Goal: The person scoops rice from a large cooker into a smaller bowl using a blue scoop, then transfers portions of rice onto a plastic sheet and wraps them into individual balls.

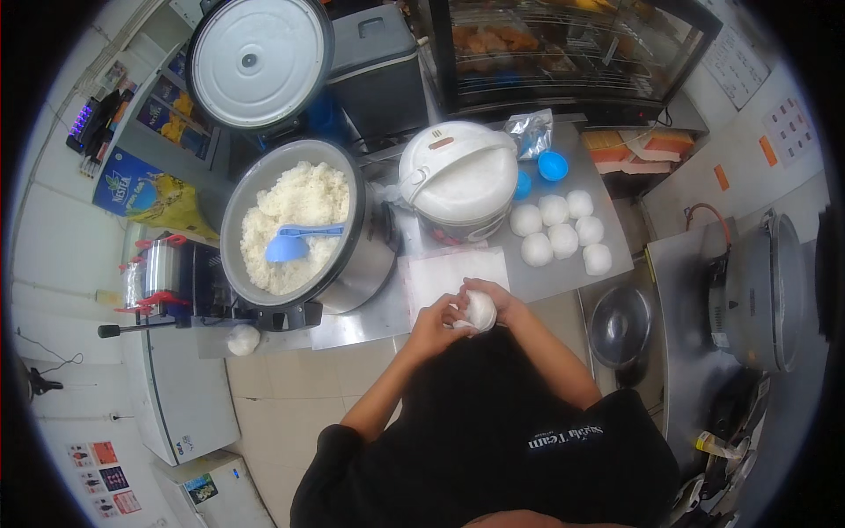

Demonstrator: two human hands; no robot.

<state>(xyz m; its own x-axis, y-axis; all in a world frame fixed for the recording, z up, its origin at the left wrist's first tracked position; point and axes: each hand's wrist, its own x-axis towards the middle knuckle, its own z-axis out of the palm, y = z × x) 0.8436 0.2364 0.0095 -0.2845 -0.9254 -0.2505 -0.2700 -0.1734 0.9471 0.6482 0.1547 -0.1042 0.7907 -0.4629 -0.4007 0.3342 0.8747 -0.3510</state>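
Observation:
Between my two hands, close to my body at the table's near edge, is a white paper-wrapped ball (pixel 481 311). My left hand (pixel 438 326) grips its left side and a loose paper edge; my right hand (pixel 495 298) holds its far right side. Just beyond lies a stack of white paper sheets (pixel 455 270). Several similar wrapped balls (pixel 563 240) sit grouped to the right, with blue plastic cups (pixel 553 166) behind them. On the left, a large open rice cooker (pixel 356 264) holds cooked rice (pixel 304 191), and a blue scoop (pixel 288 247) rests on the rice.
A closed white rice cooker (pixel 459 171) stands beyond the paper. One more white ball (pixel 243 340) sits at the table's left end, near a cup-sealing machine (pixel 165 270). A glass display warmer (pixel 568 53) is at the back. A large grey cooker (pixel 759 297) occupies the right counter.

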